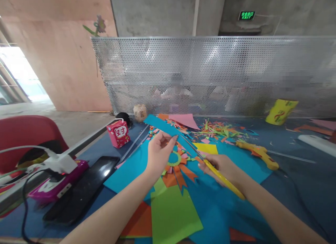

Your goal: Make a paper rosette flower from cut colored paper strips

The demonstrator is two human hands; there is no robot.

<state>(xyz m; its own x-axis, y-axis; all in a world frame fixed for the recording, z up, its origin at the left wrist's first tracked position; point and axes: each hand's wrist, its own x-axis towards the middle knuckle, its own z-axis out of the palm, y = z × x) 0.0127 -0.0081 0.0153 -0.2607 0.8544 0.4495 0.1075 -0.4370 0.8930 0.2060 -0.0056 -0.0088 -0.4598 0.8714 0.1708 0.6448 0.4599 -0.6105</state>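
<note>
Head: left hand [159, 150], right hand [226, 167] angled inward

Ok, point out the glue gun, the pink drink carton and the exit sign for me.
glue gun [262, 153]: head view, yellow body
drink carton [119, 134]: head view, front face
exit sign [246, 15]: head view, lit face

"What stands behind the blue table [286, 188]?"

"A metal screen [210, 62] with many small holes, and beyond it a grey concrete wall [157, 13]."

"And on the left?"

"A pale orange wall [60, 51], a grey floor [78, 119] and one red chair [26, 132]. Bright light comes from the opening [23, 72]."

"Also a green exit sign [247, 15] is shining, high on the right."
</note>
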